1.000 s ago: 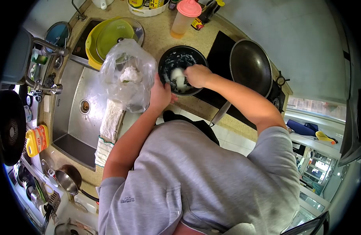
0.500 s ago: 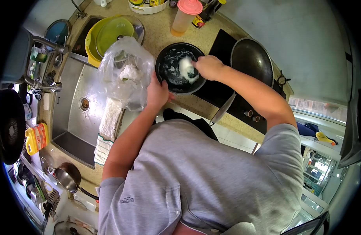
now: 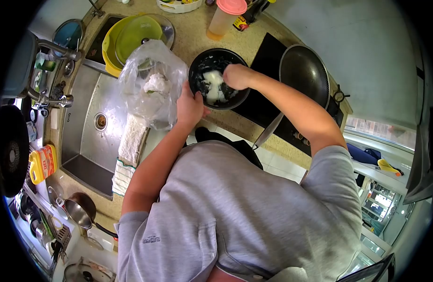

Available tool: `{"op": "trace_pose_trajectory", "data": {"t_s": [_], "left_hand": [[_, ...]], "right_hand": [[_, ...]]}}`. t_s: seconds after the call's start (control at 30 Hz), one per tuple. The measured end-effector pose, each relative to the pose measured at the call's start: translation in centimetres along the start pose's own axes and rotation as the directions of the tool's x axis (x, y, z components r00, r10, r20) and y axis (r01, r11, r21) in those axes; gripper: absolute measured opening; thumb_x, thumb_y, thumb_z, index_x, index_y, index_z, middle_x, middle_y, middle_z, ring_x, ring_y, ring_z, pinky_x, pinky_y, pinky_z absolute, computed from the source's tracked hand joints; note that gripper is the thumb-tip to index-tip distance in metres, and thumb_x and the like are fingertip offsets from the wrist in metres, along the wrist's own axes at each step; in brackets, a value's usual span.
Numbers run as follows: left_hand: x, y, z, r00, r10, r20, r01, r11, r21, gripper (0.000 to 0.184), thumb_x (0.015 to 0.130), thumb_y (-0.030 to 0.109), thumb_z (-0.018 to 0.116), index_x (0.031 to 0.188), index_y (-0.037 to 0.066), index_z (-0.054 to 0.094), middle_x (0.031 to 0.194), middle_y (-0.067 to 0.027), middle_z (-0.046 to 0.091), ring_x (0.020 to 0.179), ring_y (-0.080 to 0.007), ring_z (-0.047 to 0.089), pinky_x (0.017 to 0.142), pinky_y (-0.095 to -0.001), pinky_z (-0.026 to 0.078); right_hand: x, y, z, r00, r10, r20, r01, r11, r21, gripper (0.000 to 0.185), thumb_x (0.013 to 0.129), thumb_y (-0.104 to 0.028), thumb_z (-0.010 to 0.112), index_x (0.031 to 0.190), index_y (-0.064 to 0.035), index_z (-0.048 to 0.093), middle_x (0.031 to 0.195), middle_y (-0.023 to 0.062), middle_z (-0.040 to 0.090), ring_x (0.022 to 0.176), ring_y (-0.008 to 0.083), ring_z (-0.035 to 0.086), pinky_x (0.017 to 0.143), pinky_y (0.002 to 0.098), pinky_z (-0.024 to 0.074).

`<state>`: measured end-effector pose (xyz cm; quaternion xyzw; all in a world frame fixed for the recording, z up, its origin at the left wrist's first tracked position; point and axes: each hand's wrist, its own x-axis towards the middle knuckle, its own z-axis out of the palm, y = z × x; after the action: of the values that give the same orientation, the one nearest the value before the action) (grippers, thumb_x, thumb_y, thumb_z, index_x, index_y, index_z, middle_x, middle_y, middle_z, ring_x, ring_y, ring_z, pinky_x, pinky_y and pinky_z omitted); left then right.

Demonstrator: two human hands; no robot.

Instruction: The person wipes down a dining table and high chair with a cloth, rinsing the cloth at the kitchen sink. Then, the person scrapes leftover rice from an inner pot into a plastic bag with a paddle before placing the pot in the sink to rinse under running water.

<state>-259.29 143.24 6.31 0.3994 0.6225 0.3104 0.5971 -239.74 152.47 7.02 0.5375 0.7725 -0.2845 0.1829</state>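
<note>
A round black bowl (image 3: 235, 99) stands on the counter near its front edge, with white paste smeared over its inside and a thick white lump (image 3: 213, 84) in the middle. My left hand (image 3: 190, 107) grips the bowl's left rim, thumb on top and fingers around the outer side. Over the right part of the bowl, my right hand (image 3: 238, 76) is closed in a fist beside the lump; whatever it holds is hidden under the fingers. Left of the bowl, touching or close to my left hand, sits a clear plastic bag (image 3: 153, 105) with white clumpy stuff (image 3: 156, 83) inside.
A wok (image 3: 304, 70) sits on the black cooktop (image 3: 261, 107) at right, its handle pointing toward me. Behind the bowl stands a pink-lidded jug (image 3: 221, 28). At left are a sink (image 3: 92, 136), a yellow basin (image 3: 108, 49) and a towel (image 3: 131, 145).
My right hand has moved slightly left and down within the bowl, and the white lump has shifted left and changed shape. The left hand keeps its hold on the rim.
</note>
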Motion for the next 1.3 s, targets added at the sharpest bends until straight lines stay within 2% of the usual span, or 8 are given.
{"op": "trace_pose_trajectory", "data": {"t_s": [0.27,0.47,0.6,0.73,0.87,1.07,1.17,1.3], "left_hand": [[0.2,-0.3,-0.1,1.0,0.009,0.021,-0.01,0.999,0.035,0.05,0.095,0.009,0.046,0.143,0.005,0.032,0.072,-0.0163,0.067,0.052,-0.0235,0.067,0.045,-0.0344,0.054],[0.5,-0.6,-0.3,0.996,0.025,0.082,-0.02,0.998,-0.059,0.05,0.097,0.009,0.045,0.144,0.006,0.03,0.07,-0.0157,0.066,0.052,-0.0234,0.067,0.044,-0.0342,0.053],[1.1,-1.3,-0.3,0.993,-0.013,0.119,0.023,0.996,-0.084,0.051,0.097,0.01,0.046,0.145,0.006,0.029,0.069,-0.0155,0.066,0.052,-0.0236,0.067,0.043,-0.0347,0.053],[0.9,-1.0,-0.4,0.994,-0.009,0.111,0.016,0.998,-0.065,0.051,0.097,0.009,0.046,0.145,0.006,0.028,0.067,-0.0154,0.065,0.052,-0.0234,0.067,0.043,-0.0347,0.054],[0.8,-1.2,-0.2,0.992,-0.049,0.115,0.061,0.993,-0.105,0.049,0.098,0.009,0.044,0.145,0.008,0.027,0.072,-0.016,0.065,0.053,-0.0236,0.067,0.043,-0.0342,0.054],[0.4,-1.0,0.0,0.991,-0.04,0.126,0.058,0.988,-0.146,0.049,0.099,0.009,0.041,0.145,0.01,0.024,0.079,-0.0169,0.064,0.053,-0.0238,0.067,0.043,-0.0343,0.054],[0.2,-0.8,0.3,0.993,-0.025,0.116,0.041,0.99,-0.138,0.049,0.1,0.008,0.04,0.145,0.009,0.023,0.078,-0.0172,0.064,0.053,-0.0235,0.067,0.044,-0.0345,0.054],[0.3,-1.1,0.4,0.994,-0.012,0.11,0.024,0.994,-0.109,0.047,0.099,0.007,0.038,0.144,0.006,0.022,0.081,-0.0178,0.064,0.053,-0.0239,0.067,0.043,-0.0349,0.054]], "right_hand": [[-2.9,-5.3,0.3,0.979,-0.063,0.195,0.097,0.981,-0.17,0.024,0.079,-0.008,0.055,0.092,0.0028,0.072,0.091,0.0266,0.068,0.089,0.0418,0.067,0.078,0.0459,0.0542],[0.5,-2.0,-0.7,0.994,-0.005,-0.111,0.017,0.995,0.103,0.024,0.09,-0.021,0.053,0.089,-0.0045,0.07,0.087,0.023,0.067,0.086,0.0428,0.064,0.076,0.0468,0.0525],[-2.5,-2.2,0.9,0.979,-0.204,0.012,0.204,0.979,-0.003,0.019,0.088,-0.022,0.055,0.091,-0.009,0.069,0.087,0.0186,0.068,0.088,0.0414,0.064,0.076,0.0476,0.0516],[-4.9,-3.0,-2.3,0.97,-0.043,0.238,0.093,0.975,-0.2,0.025,0.08,-0.006,0.057,0.099,0.0033,0.071,0.103,0.0252,0.069,0.101,0.0383,0.067,0.085,0.0431,0.054],[-3.3,-3.5,-3.2,0.997,0.063,0.037,-0.048,0.949,-0.313,0.025,0.08,-0.005,0.056,0.098,0.0009,0.073,0.105,0.0234,0.069,0.099,0.0346,0.069,0.082,0.0423,0.0552],[-4.5,-3.9,-1.4,0.962,0.088,0.259,0.0,0.946,-0.323,0.026,0.079,-0.003,0.059,0.101,-0.0003,0.073,0.105,0.0205,0.07,0.101,0.0347,0.068,0.082,0.0426,0.0551],[-3.8,-2.1,-2.8,0.976,0.154,0.153,-0.107,0.955,-0.277,0.024,0.079,-0.006,0.062,0.1,0.0002,0.073,0.105,0.021,0.07,0.1,0.0352,0.068,0.081,0.0427,0.0549],[-2.0,-2.7,-4.0,0.956,0.058,0.289,0.065,0.913,-0.402,0.026,0.078,-0.005,0.062,0.101,0.0043,0.072,0.095,0.024,0.07,0.091,0.0355,0.069,0.077,0.0439,0.0544]]}}
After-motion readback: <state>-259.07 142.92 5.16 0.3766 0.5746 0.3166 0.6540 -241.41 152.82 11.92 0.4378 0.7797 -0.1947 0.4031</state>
